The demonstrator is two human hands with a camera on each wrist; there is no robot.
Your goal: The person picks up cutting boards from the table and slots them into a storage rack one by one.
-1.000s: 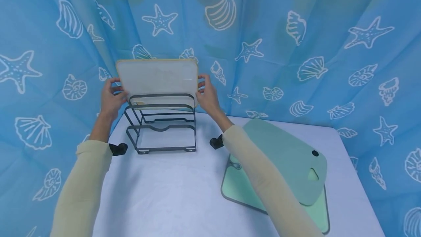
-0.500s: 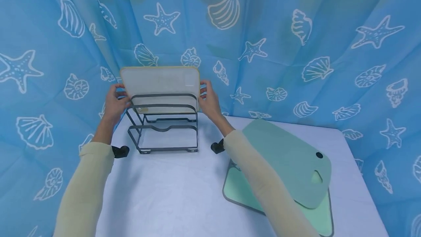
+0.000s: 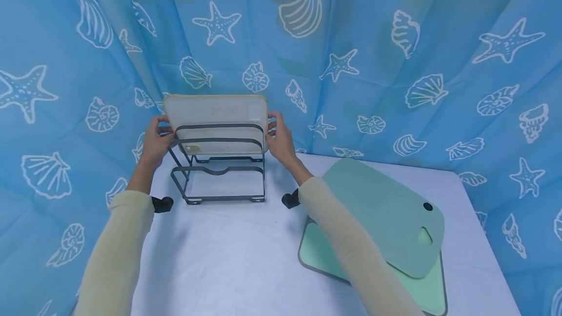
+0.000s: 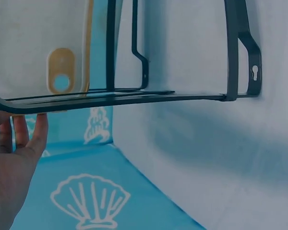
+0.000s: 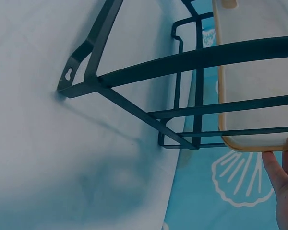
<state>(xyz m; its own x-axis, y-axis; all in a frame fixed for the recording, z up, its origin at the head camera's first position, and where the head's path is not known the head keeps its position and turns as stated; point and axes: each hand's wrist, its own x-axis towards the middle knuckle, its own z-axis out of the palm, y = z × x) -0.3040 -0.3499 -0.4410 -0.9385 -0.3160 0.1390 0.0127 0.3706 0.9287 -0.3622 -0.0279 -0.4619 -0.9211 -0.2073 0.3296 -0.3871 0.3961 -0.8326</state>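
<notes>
A white cutting board (image 3: 215,110) with a yellow-orange rim stands on its long edge at the back of a black metal rack (image 3: 228,198). Two of the rack's hoops cross in front of the board's lower part. My left hand (image 3: 154,143) pinches its left edge, while my right hand (image 3: 282,140) grips the right edge. An oblong yellow patch with a round hole (image 4: 62,82) marks one lower corner in the left wrist view. Fingertips touch the board's rim (image 5: 252,148) in the right wrist view. Whether its lower edge bears on the rack cannot be told.
On the right of the white table (image 3: 210,257), a grey-green cutting board (image 3: 382,213) overlaps a light green board (image 3: 322,252) with a dark rim. My right sleeve (image 3: 351,247) passes over both. A blue shell-print curtain (image 3: 342,13) hangs close behind the rack.
The white cutting board has come down behind the rack's hoops, with both hands lowering alongside it. The rack and the green boards stay where they were; the head view has shifted slightly.
</notes>
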